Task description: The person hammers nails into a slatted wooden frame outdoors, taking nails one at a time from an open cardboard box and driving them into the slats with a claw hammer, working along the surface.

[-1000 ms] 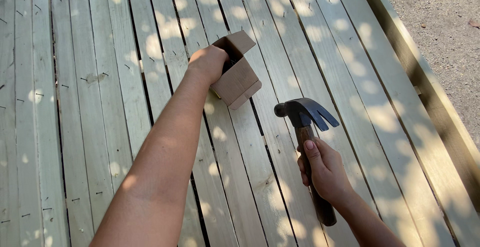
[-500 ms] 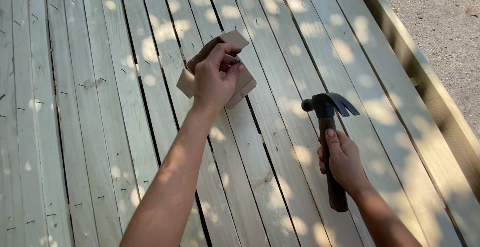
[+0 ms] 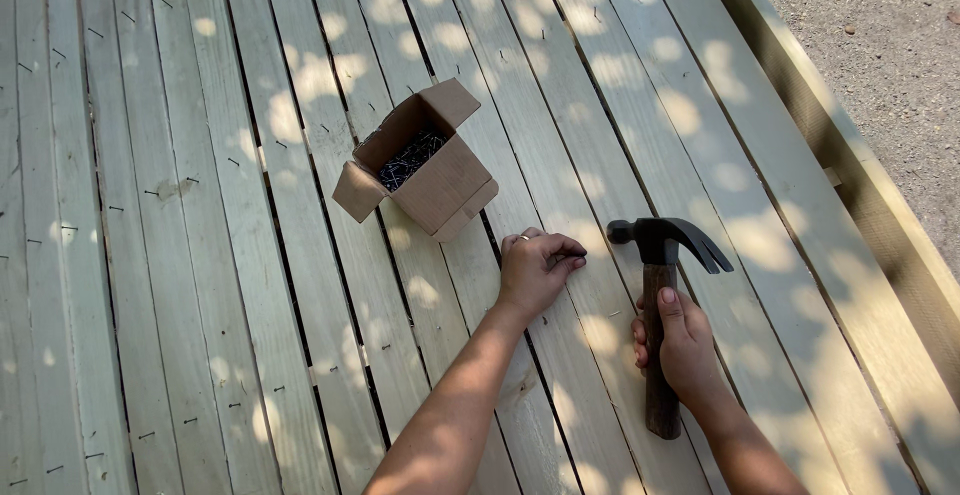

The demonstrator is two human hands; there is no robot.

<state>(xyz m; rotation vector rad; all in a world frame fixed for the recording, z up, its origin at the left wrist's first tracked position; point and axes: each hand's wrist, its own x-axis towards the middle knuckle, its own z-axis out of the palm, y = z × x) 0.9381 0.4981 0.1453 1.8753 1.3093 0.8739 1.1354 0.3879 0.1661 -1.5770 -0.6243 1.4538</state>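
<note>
Left hand (image 3: 535, 273): resting on a deck board (image 3: 590, 355), fingertips pinched together at a small dark object, likely a nail; too small to confirm. Right hand (image 3: 685, 350): clenched round the wooden handle of a claw hammer (image 3: 660, 285), head at 12 o'clock from the fist, claw pointing to 3 o'clock. Cardboard box (image 3: 425, 170): flaps open, dark nails (image 3: 410, 155) inside, at 11 o'clock from the left hand, apart from it. Hammer just beside the left hand, at its 3 o'clock.

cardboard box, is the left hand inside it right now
No, the left hand rests on the deck boards beside the hammer, clear of the open cardboard box.
</note>
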